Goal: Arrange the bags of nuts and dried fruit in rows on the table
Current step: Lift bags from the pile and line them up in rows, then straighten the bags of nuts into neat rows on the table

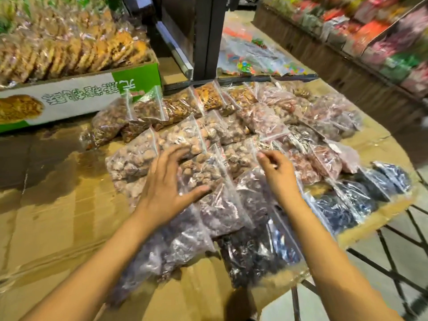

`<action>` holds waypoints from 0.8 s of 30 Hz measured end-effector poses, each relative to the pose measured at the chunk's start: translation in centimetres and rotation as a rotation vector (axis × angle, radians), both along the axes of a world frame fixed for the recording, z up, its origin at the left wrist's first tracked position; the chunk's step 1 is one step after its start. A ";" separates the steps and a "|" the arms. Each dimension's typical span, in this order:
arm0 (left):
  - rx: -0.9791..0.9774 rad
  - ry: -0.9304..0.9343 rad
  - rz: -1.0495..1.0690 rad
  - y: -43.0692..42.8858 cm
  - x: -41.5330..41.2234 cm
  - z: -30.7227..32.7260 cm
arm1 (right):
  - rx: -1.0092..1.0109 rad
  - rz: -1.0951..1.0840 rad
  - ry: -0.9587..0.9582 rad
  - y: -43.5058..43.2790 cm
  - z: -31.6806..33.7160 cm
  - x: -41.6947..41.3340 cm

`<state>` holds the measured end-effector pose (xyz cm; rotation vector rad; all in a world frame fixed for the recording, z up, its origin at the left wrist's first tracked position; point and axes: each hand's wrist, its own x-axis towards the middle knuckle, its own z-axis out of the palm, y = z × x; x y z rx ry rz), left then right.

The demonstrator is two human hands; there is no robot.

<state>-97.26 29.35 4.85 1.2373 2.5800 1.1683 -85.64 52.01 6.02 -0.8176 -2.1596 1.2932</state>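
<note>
Several clear zip bags of nuts and dried fruit lie in overlapping rows on the cardboard-covered table [58, 218]. Pale brown bags [136, 156] fill the left rows, reddish bags [266, 117] the middle, dark bags [356, 193] the right and near edge. My left hand [169, 188] rests flat, fingers spread, on a bag of light brown dried fruit [203, 172] in the middle. My right hand [278, 172] hovers just right of it, fingers loosely curled over the bag's zip edge; whether it pinches the plastic is unclear.
A green-and-white carton [88, 96] of wrapped biscuits stands at the back left. A black post [203, 35] rises behind the bags. Packets of coloured sweets [252, 56] lie beyond. Shelves of packaged goods [375, 38] run along the right. The table's right edge drops to a metal frame [389, 242].
</note>
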 end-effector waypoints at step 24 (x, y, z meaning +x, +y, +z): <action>-0.814 -0.130 0.253 40.7 -11.9 -2.1 | 0.045 0.434 -0.463 40.4 -4.0 -20.3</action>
